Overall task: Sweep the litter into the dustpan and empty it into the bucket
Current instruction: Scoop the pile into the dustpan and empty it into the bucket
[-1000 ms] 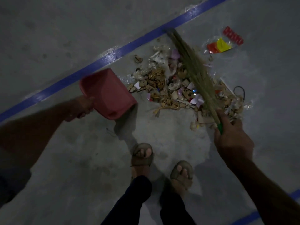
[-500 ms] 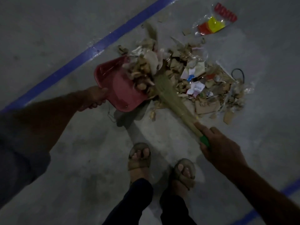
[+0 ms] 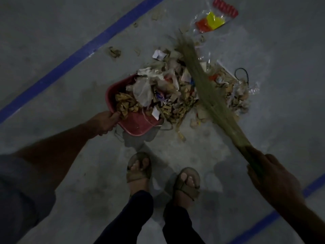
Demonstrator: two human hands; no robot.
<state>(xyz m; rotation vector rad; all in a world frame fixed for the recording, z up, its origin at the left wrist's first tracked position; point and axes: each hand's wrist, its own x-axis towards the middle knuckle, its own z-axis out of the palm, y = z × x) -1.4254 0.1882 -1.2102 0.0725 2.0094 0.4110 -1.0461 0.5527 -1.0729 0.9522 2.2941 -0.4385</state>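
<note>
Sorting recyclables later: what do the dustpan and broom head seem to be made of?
The dustpan looks like moulded red plastic: smooth, uniform, rounded rim. The broom head seems dried grass or straw: thin tan fibres fanning out, though motion blur leaves that open.

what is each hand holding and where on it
The left hand grips the red dustpan at its near rim; the right hand grips the broom at its green handle end.
</note>
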